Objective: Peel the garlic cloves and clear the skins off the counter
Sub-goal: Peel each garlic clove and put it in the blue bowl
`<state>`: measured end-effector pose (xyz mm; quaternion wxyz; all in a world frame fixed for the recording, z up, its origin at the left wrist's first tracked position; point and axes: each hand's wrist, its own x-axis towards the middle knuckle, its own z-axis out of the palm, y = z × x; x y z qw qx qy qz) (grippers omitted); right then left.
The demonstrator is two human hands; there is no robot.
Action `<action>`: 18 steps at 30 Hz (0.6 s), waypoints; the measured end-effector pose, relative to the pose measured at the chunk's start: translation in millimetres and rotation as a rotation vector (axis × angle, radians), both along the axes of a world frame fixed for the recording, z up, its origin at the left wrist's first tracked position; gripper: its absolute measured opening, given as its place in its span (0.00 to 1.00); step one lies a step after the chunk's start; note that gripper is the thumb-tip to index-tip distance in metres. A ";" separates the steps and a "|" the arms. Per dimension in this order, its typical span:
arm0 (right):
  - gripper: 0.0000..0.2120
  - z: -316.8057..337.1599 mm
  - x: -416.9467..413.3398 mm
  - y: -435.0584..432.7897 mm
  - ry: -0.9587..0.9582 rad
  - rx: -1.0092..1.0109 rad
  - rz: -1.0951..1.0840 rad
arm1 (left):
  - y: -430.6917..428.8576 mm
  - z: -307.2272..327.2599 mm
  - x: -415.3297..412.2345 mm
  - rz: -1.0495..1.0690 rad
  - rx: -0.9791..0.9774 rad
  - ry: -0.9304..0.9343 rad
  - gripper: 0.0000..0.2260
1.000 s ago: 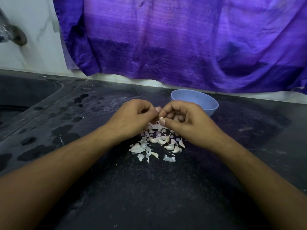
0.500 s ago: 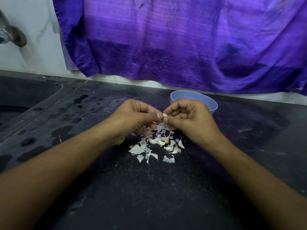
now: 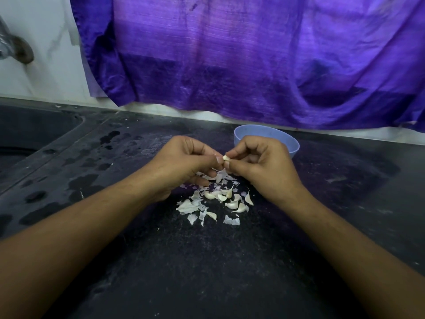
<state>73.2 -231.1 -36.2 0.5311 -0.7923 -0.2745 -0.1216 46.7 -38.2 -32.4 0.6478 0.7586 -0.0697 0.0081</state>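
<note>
A small pale garlic clove (image 3: 226,158) is pinched between the fingertips of my left hand (image 3: 184,162) and my right hand (image 3: 259,164), a little above the dark counter (image 3: 207,261). Both hands have curled fingers and meet at the clove. Below them lies a scatter of white garlic skins (image 3: 187,206) mixed with several unpeeled cloves (image 3: 231,204). Part of the pile is hidden under my hands. A light blue bowl (image 3: 257,132) stands just behind my right hand; its inside is not visible.
A sink basin (image 3: 27,134) sinks into the counter at the far left, with wet patches (image 3: 80,183) beside it. A purple cloth (image 3: 253,58) hangs over the back wall. A metal tap (image 3: 13,48) sticks out at the upper left.
Both hands have risen slightly off the pile, and the clove now shows between the fingertips. The pile and bowl have not moved.
</note>
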 end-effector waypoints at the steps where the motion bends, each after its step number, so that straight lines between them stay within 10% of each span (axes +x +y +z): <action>1: 0.06 0.0 -0.6 0.0 -0.001 0.000 0.004 | 0.2 0.0 0.2 0.001 -0.003 -0.007 0.02; 18: 0.06 -5.3 4.2 2.0 0.116 0.109 0.159 | -4.1 -1.4 2.3 0.080 -0.024 0.033 0.04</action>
